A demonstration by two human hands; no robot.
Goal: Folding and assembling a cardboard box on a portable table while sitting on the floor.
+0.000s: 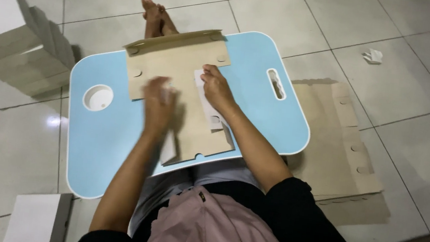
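I'm looking down on a flat die-cut cardboard blank [178, 86] lying across a light-blue lap tray [107, 151], with its far edge folded up at twelve o'clock toward the bare feet [155, 18]. The left hand [158, 106] is blurred with motion, palm down on the blank, fingers spread as far as I can tell, and a white paper piece [167, 151] shows just below it at six o'clock. The right hand [218, 86] presses its fingertips on another white strip [204, 100] near the blank's middle, fingers curled but not closed around anything. The risk I see: the blank overhangs the tray's near edge, so a hard sweep from the left hand could skid the whole sheet toward the lap. The right hand's light pinning may not hold the strip, and it could go on crooked. The tray sits on the legs, so a shift could tilt everything toward the spare cardboard sheet [343, 147] on the floor at three o'clock. White boxes [7, 30] are stacked at ten o'clock, well apart.
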